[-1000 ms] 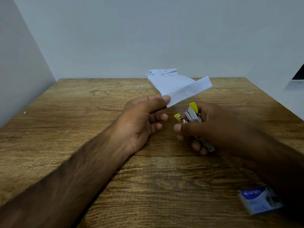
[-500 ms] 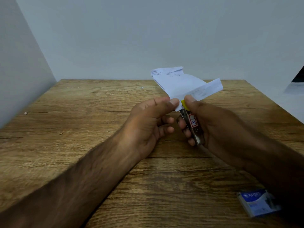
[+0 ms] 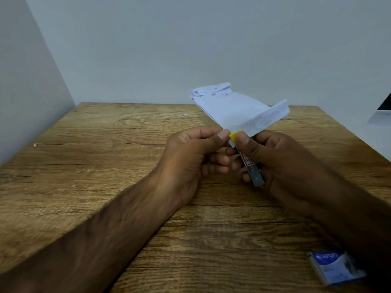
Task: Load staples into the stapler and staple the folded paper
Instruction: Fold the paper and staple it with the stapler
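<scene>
The folded white paper (image 3: 234, 108) is held up above the wooden table (image 3: 105, 166), with my left hand (image 3: 192, 157) pinching its near corner between thumb and forefinger. Right beside that hand, my right hand (image 3: 275, 163) grips a small metal stapler (image 3: 252, 168) with a yellow tip. The yellow tip sits on the paper's near corner, and my right thumb presses on top of it. The two thumbs almost touch. Whether the paper lies inside the stapler's jaws is hidden by the thumbs.
A blue and white box of staples (image 3: 336, 267) lies on the table at the near right, partly under my right forearm. Grey walls close off the table at the left and back. A dark object (image 3: 385, 106) shows at the right edge.
My right hand has brought the stapler up and left from over the table to the paper's near corner. The thumb now presses on the yellow tip. The left hand kept hold of the paper.
</scene>
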### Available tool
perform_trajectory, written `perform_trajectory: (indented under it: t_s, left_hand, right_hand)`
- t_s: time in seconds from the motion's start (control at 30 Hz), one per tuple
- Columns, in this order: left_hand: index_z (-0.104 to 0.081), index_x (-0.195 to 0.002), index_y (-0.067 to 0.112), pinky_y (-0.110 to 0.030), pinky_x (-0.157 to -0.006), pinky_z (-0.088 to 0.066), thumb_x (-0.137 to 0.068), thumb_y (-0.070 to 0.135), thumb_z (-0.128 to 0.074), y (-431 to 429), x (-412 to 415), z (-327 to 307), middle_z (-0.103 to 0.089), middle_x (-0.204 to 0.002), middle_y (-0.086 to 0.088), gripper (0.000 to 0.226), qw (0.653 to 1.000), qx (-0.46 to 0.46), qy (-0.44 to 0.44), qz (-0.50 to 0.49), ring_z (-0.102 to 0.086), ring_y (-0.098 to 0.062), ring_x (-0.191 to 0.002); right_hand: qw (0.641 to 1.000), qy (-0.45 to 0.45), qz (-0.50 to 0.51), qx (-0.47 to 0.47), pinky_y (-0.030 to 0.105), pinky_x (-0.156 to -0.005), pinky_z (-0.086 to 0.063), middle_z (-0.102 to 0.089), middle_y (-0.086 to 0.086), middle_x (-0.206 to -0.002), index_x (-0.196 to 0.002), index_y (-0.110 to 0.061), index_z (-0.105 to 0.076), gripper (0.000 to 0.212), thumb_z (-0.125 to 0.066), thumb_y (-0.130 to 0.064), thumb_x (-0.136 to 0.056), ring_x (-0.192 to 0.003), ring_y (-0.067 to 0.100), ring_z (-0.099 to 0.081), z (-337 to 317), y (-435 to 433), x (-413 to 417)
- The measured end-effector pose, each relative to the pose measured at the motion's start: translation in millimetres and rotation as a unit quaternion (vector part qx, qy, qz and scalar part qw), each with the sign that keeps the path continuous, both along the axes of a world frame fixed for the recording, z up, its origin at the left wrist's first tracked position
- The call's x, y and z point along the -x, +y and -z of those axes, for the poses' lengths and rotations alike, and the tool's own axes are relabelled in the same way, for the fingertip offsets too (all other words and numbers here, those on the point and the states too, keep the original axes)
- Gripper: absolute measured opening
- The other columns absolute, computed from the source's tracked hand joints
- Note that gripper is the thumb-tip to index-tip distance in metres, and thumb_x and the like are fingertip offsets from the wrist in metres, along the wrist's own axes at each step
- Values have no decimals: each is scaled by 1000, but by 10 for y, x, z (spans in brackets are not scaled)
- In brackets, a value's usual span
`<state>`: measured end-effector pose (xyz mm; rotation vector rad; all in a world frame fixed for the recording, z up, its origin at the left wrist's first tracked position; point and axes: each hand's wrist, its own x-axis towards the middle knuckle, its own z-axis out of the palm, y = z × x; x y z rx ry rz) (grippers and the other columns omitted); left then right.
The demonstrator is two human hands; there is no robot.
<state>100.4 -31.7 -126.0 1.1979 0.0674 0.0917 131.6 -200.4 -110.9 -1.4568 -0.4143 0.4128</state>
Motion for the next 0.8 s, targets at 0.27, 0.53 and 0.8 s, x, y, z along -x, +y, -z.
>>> perform_trajectory:
  t_s: [0.27,0.53,0.8]
  left_hand:
    - [-74,-95,5,-26,-49,-56,-87,12,-75,-6,7,3,-75,-73,-9,11,999,-15,-25,-17,-65,-13,-49]
    - [-65,-97,2,-30,-62,-57,-90,24,-72,-63,24,-42,-63,-83,-19,24,998,-13,-53,39,-64,-20,-64]
    - [-76,-81,17,-24,-64,-59,-94,26,-68,-196,76,26,-72,-66,6,17,988,-65,-110,89,-71,-11,-64]
  right_hand:
    - [1000,6,18,-11,25,-50,-53,-75,-1,-73,-98,-10,-74,45,-74,-46,-70,-62,11,-69,-34,11,36]
    - [999,-4,42,-19,25,-50,-55,-76,4,-75,-97,-7,-73,40,-68,-40,-75,-61,12,-70,-77,42,83]
    - [998,3,54,-38,25,-52,-55,-79,22,-97,-96,-7,-77,26,-66,-25,-80,-69,18,-72,-32,81,124]
